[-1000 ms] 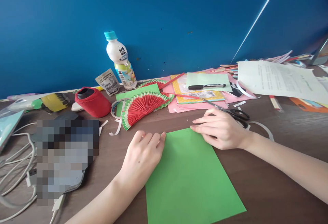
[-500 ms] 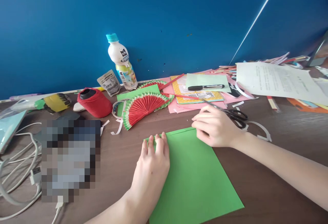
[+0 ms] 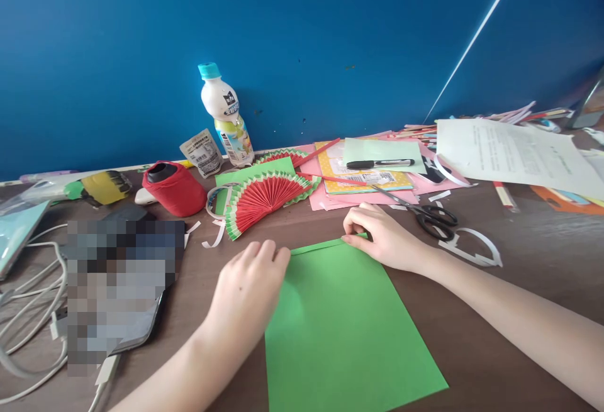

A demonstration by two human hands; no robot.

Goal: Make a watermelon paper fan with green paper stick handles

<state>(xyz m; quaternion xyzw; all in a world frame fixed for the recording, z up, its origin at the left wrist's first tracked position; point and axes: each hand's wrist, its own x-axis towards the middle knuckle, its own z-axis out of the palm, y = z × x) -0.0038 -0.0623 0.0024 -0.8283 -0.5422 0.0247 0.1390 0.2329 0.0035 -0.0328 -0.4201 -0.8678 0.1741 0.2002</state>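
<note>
A sheet of green paper (image 3: 344, 330) lies on the table in front of me, with a narrow strip folded over along its far edge. At the far left corner is my left hand (image 3: 257, 280), its fingers curled closed on the paper; the fingertips are partly hidden. My right hand (image 3: 380, 233) pinches the far right end of the folded edge between thumb and forefinger. Just beyond the sheet rests a pleated red paper fan (image 3: 268, 201) with a green and white rim. Black-handled scissors (image 3: 434, 218) lie beyond my right wrist.
Across the back stand a drink bottle (image 3: 229, 119) and a red-wrapped roll (image 3: 174, 189). A black marker (image 3: 380, 163) rests on stacked paper, with a printed sheet (image 3: 509, 154) to its right. At left are a phone (image 3: 141, 324), partly blurred, and white cables (image 3: 56, 286).
My left hand has gone from lying flat on the paper to curling at its far left corner. My right hand has shifted slightly left and now pinches the folded edge.
</note>
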